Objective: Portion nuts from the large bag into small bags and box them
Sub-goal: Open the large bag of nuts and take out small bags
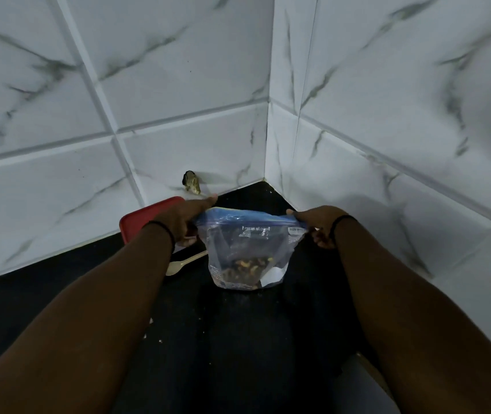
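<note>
A clear zip bag [245, 252] with a blue seal strip stands upright on the black counter, with mixed nuts [245, 265] piled in its bottom. My left hand [183, 222] pinches the left end of the seal strip. My right hand [317, 224] pinches the right end, so the bag's top is stretched between both hands. A red box lid [142, 219] lies flat behind my left wrist, partly hidden by it. A pale plastic spoon [183, 262] lies on the counter just left of the bag.
The black counter [238, 339] runs into a corner of white marble-look tiled walls [357, 115]. A small dark lump [192, 182] sits against the left wall behind the red lid. A pale object [357, 383] shows at the lower right edge.
</note>
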